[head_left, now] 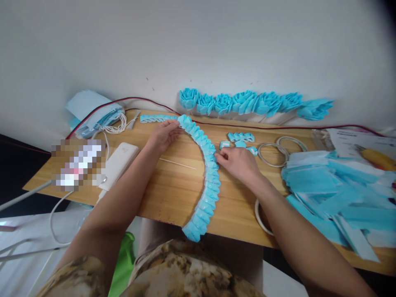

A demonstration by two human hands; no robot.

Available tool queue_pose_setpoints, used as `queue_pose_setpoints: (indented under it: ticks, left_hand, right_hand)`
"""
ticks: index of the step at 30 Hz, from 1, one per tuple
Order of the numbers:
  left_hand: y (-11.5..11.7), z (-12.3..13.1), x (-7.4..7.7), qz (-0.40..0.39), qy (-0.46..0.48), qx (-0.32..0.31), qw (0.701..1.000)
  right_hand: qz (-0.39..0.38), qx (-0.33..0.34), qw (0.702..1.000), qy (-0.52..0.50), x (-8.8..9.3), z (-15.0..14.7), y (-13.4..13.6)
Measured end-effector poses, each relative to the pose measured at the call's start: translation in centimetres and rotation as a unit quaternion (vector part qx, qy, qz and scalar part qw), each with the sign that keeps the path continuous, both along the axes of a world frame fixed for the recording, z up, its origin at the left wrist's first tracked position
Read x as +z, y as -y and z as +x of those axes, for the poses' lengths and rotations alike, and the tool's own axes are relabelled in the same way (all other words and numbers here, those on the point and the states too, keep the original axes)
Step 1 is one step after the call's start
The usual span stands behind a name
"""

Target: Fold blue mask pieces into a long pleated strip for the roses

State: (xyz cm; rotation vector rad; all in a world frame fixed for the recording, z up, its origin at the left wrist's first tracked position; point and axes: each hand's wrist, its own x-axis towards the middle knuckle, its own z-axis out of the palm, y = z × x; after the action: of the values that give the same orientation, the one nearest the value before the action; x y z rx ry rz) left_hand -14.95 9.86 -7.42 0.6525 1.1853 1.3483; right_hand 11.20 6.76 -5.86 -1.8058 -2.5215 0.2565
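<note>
A long, curved strip of pleated light-blue material (pixel 211 181) lies across the wooden table, its lower end hanging over the front edge. My left hand (pixel 165 134) is closed on the strip's upper end. Midway along the outer curve, my right hand (pixel 237 164) is closed, thumb and finger pinched at the pleats. Just behind the right hand sit small folded blue pieces (pixel 240 144) and a short pleated piece (pixel 241 137). Another flat folded strip (pixel 156 118) lies behind my left hand. A thin wooden stick (pixel 177 163) rests inside the curve.
Blue flowers on stems (pixel 244 102) line the wall. At right are a heap of blue cut strips (pixel 334 181), pale rings (pixel 274 154) and a yellow-handled tool (pixel 377 159). A white power bank (pixel 119 165), cables and blue masks (pixel 93 109) lie left.
</note>
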Motion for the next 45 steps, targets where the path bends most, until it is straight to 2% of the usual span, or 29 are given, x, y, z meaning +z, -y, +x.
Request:
queue_pose_setpoints:
  ticks: [3,7,9,12,14,18,23,27,30,33,37,41,45]
  left_hand:
    - [0.0,0.0,-0.3,0.015,-0.002,-0.016,1.000]
    - [0.3,0.2,-0.2,0.068,-0.034,-0.075,0.994]
    - [0.5,0.4,0.0,0.092,-0.057,-0.105,0.988]
    - [0.9,0.6,0.3,0.113,-0.091,-0.136,0.980]
    - [1.0,0.8,0.4,0.127,-0.111,-0.155,0.974]
    - [1.0,0.9,0.5,0.145,-0.133,-0.182,0.963]
    - [0.9,1.1,0.4,0.146,-0.129,-0.190,0.962]
    - [1.1,1.4,0.7,0.132,-0.075,-0.203,0.967]
    - [1.2,1.5,0.9,0.113,-0.016,-0.223,0.968]
    - [0.9,1.8,0.6,0.109,-0.020,-0.208,0.972]
    - [0.7,2.4,-0.2,0.151,-0.122,-0.180,0.964]
    - [1.0,3.1,-0.5,0.181,-0.147,-0.154,0.960]
    - [1.0,3.2,-0.9,0.164,-0.152,-0.123,0.967]
  right_hand:
    - [0.020,0.005,0.999,-0.047,0.3,0.8,-0.3]
    - [0.098,0.008,0.973,-0.209,1.5,1.7,-1.0]
    - [0.111,0.056,0.951,-0.282,2.1,1.5,-1.4]
    - [0.080,0.146,0.928,-0.335,2.7,0.4,-2.5]
    - [0.054,0.168,0.916,-0.360,2.8,-0.6,-3.3]
    - [0.000,0.160,0.895,-0.416,2.6,-1.9,-4.9]
    - [-0.033,0.157,0.888,-0.432,1.8,-2.7,-5.4]
    - [-0.032,0.140,0.878,-0.457,1.1,-3.1,-5.6]
    - [-0.036,0.115,0.859,-0.497,0.6,-3.3,-5.7]
    - [-0.050,0.097,0.835,-0.540,0.2,-3.3,-5.9]
    - [-0.078,0.076,0.812,-0.573,-0.4,-3.3,-5.9]
    - [-0.083,0.059,0.811,-0.575,-1.2,-3.4,-5.8]
    - [-0.091,0.069,0.819,-0.562,-1.2,-3.2,-5.5]
